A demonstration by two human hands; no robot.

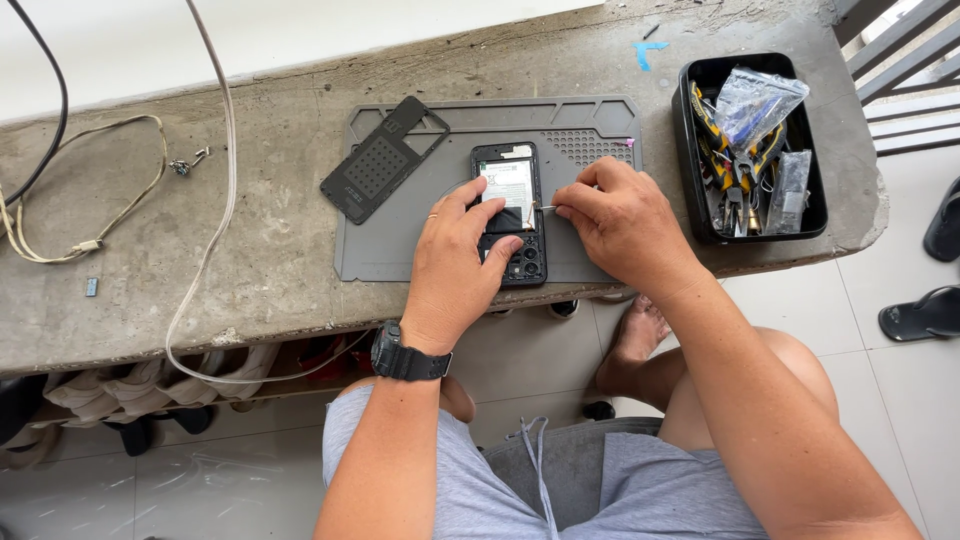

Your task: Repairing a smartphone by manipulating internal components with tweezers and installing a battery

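An opened black phone (511,195) lies back-side up on a grey work mat (400,245), its white battery and camera lenses showing. My left hand (455,255) presses down on the phone's lower left part with thumb and fingers. My right hand (620,225) pinches a thin metal tool (543,207) whose tip touches the phone's right edge. The phone's removed black back cover (385,158) rests at an angle on the mat's upper left.
The mat sits on a concrete ledge (250,250). A black tray (755,150) of pliers and plastic bags stands at the right. Beige and black cables (210,220) run across the left. Sandals (925,315) lie on the tiled floor.
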